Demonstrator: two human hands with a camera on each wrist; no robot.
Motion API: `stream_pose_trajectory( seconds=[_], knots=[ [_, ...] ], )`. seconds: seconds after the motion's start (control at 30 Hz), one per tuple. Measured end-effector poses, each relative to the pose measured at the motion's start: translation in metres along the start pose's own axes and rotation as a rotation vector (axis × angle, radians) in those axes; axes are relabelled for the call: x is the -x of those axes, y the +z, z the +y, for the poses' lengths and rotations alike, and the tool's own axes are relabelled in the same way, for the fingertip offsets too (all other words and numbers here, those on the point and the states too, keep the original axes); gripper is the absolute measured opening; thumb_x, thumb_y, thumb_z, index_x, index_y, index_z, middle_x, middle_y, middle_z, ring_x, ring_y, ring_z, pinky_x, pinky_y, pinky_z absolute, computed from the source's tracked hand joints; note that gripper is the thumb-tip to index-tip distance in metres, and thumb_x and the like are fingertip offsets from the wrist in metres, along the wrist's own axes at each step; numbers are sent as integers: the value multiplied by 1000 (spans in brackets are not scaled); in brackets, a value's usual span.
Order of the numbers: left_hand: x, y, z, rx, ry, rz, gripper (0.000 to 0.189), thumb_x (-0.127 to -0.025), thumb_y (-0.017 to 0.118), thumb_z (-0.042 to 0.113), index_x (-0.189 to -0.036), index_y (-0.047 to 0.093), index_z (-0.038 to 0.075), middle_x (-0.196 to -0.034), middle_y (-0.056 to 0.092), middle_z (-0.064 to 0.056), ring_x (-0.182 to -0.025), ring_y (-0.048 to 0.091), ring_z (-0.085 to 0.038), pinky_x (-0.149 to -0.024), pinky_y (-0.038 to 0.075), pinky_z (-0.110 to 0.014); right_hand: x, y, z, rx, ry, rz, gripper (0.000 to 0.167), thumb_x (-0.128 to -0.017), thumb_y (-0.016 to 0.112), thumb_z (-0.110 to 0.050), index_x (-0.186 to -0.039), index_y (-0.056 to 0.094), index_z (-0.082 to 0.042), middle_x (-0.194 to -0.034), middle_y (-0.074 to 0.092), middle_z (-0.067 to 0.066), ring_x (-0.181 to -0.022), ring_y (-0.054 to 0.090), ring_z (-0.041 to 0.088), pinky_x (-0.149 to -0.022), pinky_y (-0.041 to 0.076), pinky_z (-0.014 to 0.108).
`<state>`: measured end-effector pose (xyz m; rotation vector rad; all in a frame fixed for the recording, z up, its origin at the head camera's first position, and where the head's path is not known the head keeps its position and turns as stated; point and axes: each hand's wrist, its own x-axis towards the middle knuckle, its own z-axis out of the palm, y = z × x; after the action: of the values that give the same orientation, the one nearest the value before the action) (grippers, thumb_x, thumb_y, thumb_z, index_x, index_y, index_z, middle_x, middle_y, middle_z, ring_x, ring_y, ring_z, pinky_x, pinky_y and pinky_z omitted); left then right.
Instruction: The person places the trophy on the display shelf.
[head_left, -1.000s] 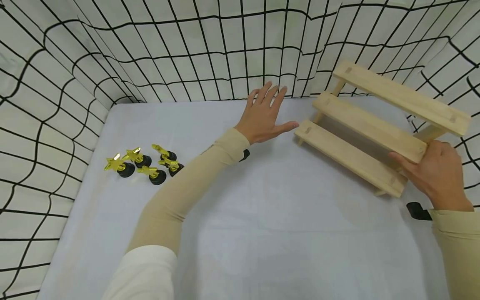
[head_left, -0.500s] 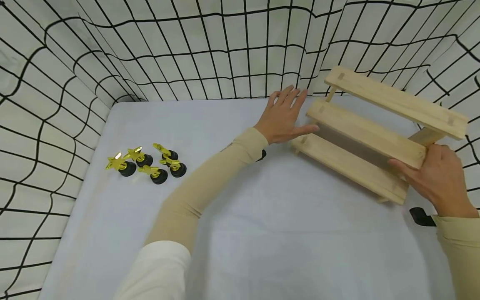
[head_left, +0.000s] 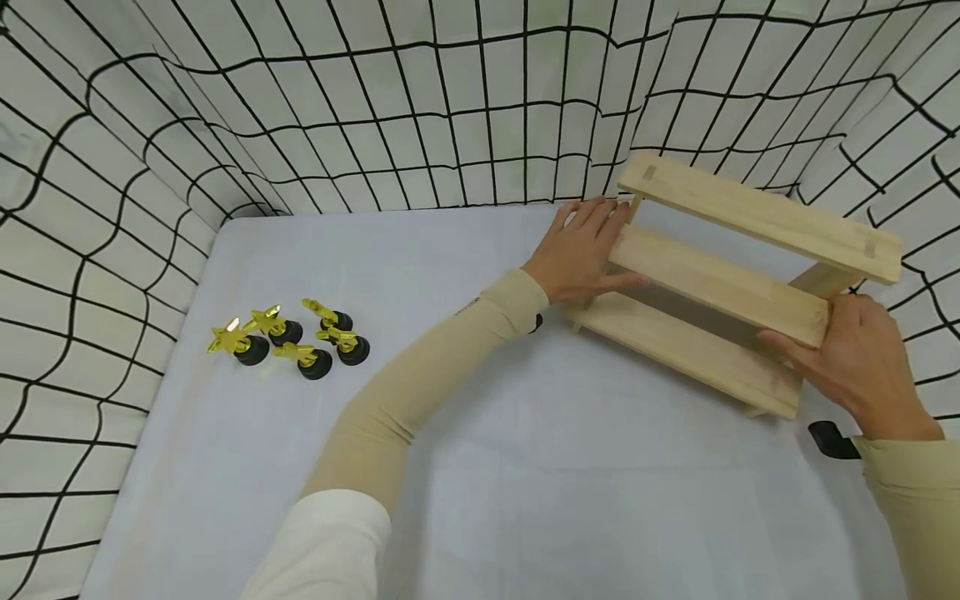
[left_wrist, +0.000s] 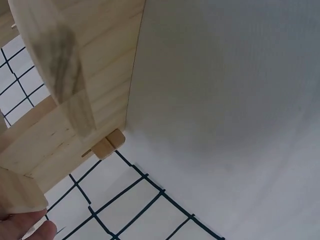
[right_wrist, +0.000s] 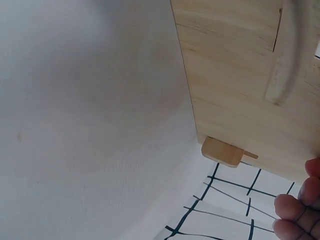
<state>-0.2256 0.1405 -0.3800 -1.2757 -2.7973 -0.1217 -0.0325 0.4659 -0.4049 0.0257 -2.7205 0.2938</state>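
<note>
A three-tier stepped wooden display shelf (head_left: pixel 716 279) stands at an angle on the right of the white-covered table. My right hand (head_left: pixel 862 358) grips its right end, thumb over the front of the middle board. At the opposite end my left hand (head_left: pixel 581 250) holds the shelf's side, its thumb along the middle board and fingers towards the back. In the left wrist view, fingertips (left_wrist: pixel 30 227) meet the wood at a board's corner. Curled fingertips (right_wrist: pixel 295 210) show beside the wooden side panel (right_wrist: pixel 235 90) in the right wrist view. The shelf's far side is hidden.
Several small gold star trophies (head_left: pixel 300 350) with black bases stand in a cluster on the table's left. White walls with a black grid net (head_left: pixel 450 108) enclose the table (head_left: pixel 525 500) at the back and sides. The shelf's top board is near the back netting.
My left hand has moved right, from beside the shelf onto its left end. The shelf has shifted slightly left and towards me, with my right hand still holding it. The trophies stay put.
</note>
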Motion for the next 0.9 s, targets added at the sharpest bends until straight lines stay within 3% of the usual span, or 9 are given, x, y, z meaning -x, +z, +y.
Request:
stream_pose_trajectory(
  seconds=[0.2,0.43,0.6,0.67,0.8,0.9],
  knots=[
    [5,3,0,-21,35,40,109,-86,45,89,-162,27,13,-164,41,-2,-156,31,-21,-130,25,-40,1,4,-3,3,-111,72,107,-82,38,-95,-84,51,11,-63,44,19,-52,37,29,-50,24,32],
    [7,11,-5,-91,47,108,104,-84,47,90,-149,47,9,-145,59,-6,-141,50,-24,-123,35,-39,-3,3,-8,-19,-41,0,85,-80,72,-76,-88,54,7,-63,42,11,-54,36,24,-51,23,29],
    [10,14,-7,-101,62,169,99,-83,52,88,-139,54,7,-131,65,-6,-129,57,-25,-116,42,-38,-3,4,-8,-14,-93,25,97,-82,57,-87,-90,53,10,-64,42,12,-54,36,25,-51,22,29],
    [12,14,-7,-106,61,177,100,-83,51,89,-139,55,7,-131,66,-7,-129,58,-25,-116,42,-38,-4,5,-8,-14,-92,24,96,-81,57,-88,-88,52,8,-63,41,11,-54,35,24,-51,22,29],
    [19,13,-10,-134,48,173,103,-83,47,91,-140,55,6,-133,65,-8,-132,56,-26,-119,40,-39,-7,5,-13,-27,-36,-23,81,-79,73,-76,-80,49,1,-64,39,9,-55,35,24,-51,22,29],
    [25,12,-12,-149,37,166,103,-83,44,92,-139,55,6,-133,65,-8,-132,55,-26,-119,40,-39,-9,5,-17,-20,-8,-50,77,-78,77,-71,-78,48,0,-65,40,9,-57,36,25,-51,23,30]
  ],
)
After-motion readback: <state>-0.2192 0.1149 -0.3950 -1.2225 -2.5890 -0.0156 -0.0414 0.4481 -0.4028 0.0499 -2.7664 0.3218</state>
